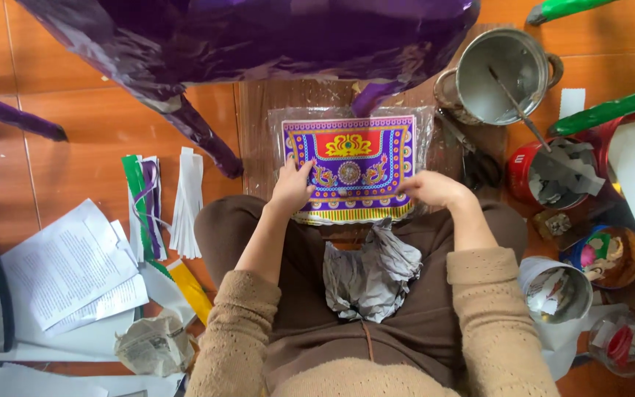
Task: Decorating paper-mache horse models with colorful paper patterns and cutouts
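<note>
A colourful patterned paper panel (350, 165), purple, red and yellow with a round ornament in the middle, lies flat on a wooden board (255, 132) in front of my knees. My left hand (292, 187) presses flat on its lower left part. On the panel's lower right edge rests my right hand (431, 189), fingers curled and pinching that edge. A crumpled grey cloth (372, 276) lies in my lap.
A purple foil-covered frame (244, 37) looms above the board. A metal pot (497, 73) with a stick stands at upper right, beside a red tin (553, 176) of paper scraps and green rods (611, 109). Printed sheets (67, 268), cut strips (185, 202) and crumpled newspaper (156, 345) lie left.
</note>
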